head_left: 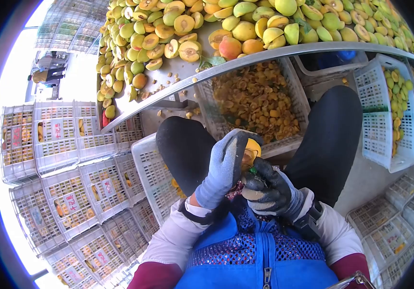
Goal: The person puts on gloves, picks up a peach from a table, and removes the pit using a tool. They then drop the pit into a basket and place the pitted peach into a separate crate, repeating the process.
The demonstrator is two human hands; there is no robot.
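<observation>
In a blue-grey glove with dark fingers, my left hand (227, 159) is closed round a cut yellow fruit half (251, 153), its hollow facing my other hand. My right hand (270, 189), in a black-coated grey glove, is closed on a small tool with a green part (253, 170), held against the fruit; most of the tool is hidden by the fingers. Both hands are above my lap, between my knees. Beyond them, a metal-edged table (168, 90) bears many green and yellow fruits, some whole and some halved (190, 50).
Under the table is a crate (303, 103) of brown-yellow fruit pieces. A white crate (144, 159) stands by my left knee, another (373, 130) with green fruit at the right. Stacked crates (55, 144) fill the left; more (385, 226) are lower right. A person (48, 76) is far left.
</observation>
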